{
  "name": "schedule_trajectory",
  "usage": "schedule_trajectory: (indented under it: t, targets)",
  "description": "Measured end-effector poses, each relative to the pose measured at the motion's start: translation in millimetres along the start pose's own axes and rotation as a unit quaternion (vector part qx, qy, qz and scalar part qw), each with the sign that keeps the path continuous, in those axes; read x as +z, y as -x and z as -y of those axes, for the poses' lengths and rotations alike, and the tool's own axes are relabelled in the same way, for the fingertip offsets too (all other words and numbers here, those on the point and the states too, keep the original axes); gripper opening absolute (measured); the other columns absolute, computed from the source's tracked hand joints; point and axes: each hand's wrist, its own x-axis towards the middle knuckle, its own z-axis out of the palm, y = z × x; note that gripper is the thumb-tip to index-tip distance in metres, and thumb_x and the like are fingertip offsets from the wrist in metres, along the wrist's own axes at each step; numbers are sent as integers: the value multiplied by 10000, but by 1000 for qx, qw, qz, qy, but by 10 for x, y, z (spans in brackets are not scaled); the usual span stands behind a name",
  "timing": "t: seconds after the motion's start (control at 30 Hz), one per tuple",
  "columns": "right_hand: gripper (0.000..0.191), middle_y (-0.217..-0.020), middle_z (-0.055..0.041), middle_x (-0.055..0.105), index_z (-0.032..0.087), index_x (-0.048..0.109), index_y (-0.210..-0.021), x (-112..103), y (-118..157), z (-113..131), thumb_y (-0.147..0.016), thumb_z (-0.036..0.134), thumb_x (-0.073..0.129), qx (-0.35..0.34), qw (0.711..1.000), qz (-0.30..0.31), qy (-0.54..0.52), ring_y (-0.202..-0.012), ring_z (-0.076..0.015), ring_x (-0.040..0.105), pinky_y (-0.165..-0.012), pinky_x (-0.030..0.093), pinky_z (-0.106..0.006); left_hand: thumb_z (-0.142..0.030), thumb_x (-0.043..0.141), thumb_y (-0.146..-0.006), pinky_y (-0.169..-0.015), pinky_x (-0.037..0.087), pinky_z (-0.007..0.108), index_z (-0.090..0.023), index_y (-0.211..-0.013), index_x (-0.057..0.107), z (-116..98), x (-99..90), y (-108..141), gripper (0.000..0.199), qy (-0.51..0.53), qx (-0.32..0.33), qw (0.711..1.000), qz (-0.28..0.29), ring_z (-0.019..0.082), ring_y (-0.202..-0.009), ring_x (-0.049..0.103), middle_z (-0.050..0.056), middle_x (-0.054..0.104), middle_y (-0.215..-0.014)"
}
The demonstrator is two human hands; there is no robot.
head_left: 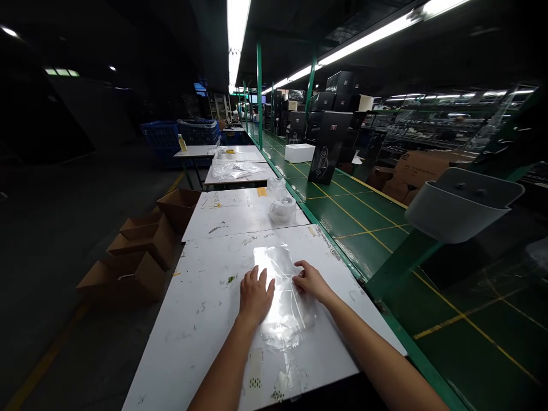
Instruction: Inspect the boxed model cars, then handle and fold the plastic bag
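A clear, shiny plastic sheet or bag (280, 297) lies flat on the white table (205, 319), its surface bright with glare. My left hand (256, 294) rests on its left edge, palm down with the fingers spread. At the right edge is my right hand (314, 282), its fingers bent and the thumb and forefinger apart, with the thumb tip touching the plastic. Whether anything lies inside the plastic cannot be made out.
Farther up the tables sit a roll in clear wrap (282, 210) and crumpled plastic (235, 169). Open cardboard boxes (124, 274) stand on the floor at left. Along the right run a green conveyor (342, 211) with a tall black box (329, 148) and a grey holder (454, 211).
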Motion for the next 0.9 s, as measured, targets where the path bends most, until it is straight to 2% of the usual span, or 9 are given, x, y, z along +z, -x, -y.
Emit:
schedule_trajectory:
  t: [0.13,0.27,0.37,0.43,0.5,0.57,0.63,0.73,0.9]
  targets:
    - [633,-620,45,544,239,291,-1410,57,90,27,-812,207,497,-6,1000,7,-4,-443,-117,528,-456,433,-213,-450,342,-954,-1066,295,435,-163,-1355,515,1,-1,3,522,27,-15,1000,-2,277,-1289,351,134,399,-1432]
    - [780,-670,45,551,317,158,-1495,94,165,63,-811,195,513,-18,1000,-11,-4,-500,-103,557,-491,448,-192,-372,395,-930,-1065,299,429,-203,-1360,515,1,-3,4,477,25,-19,1000,4,274,-1292,353,121,391,-1437]
    - [743,-773,34,581,335,231,-1482,113,199,44,-811,194,517,-46,999,-21,16,-572,-81,575,-565,466,-181,-330,413,-912,-1063,299,432,-209,-1350,526,-2,-4,4,469,10,-18,1000,16,276,-1296,351,116,379,-1449]
    - [597,-884,5,602,301,408,-1403,122,219,20,-821,222,515,-65,997,-3,41,-610,-71,585,-588,470,-179,-329,408,-911,-1067,290,440,-197,-1351,525,-5,-3,5,475,2,-17,1000,22,281,-1302,343,118,374,-1456]
    - [469,-949,-28,606,218,536,-1293,131,245,7,-825,242,518,-54,997,25,48,-610,-70,587,-586,474,-183,-327,399,-911,-1070,284,445,-182,-1363,510,-9,-2,7,488,-5,-17,999,27,286,-1305,338,120,373,-1458]
    - [485,-949,-49,601,160,527,-1295,145,276,11,-818,241,526,-15,999,45,20,-582,-79,583,-552,480,-200,-324,391,-913,-1074,279,443,-161,-1374,495,-13,-2,9,500,-9,-17,999,30,288,-1304,339,125,372,-1460]
    - [591,-922,-44,583,163,437,-1378,167,311,23,-800,226,542,16,998,45,-28,-571,-91,578,-512,480,-215,-342,380,-919,-1076,274,442,-138,-1382,479,-19,-4,10,515,-9,-17,999,30,291,-1307,337,134,368,-1463]
    - [674,-870,-14,547,218,377,-1419,215,353,26,-774,206,571,20,996,22,-87,-582,-82,558,-508,480,-208,-414,366,-931,-1077,267,453,-116,-1389,462,-31,-13,8,555,-4,-18,999,30,300,-1318,327,147,364,-1465]
    - [637,-856,-8,555,215,404,-1392,307,378,-34,-779,228,577,14,991,-14,-132,-598,-71,546,-518,451,-184,-472,385,-924,-1080,258,469,-130,-1399,457,-74,-48,15,590,1,-14,999,32,313,-1319,324,161,368,-1458]
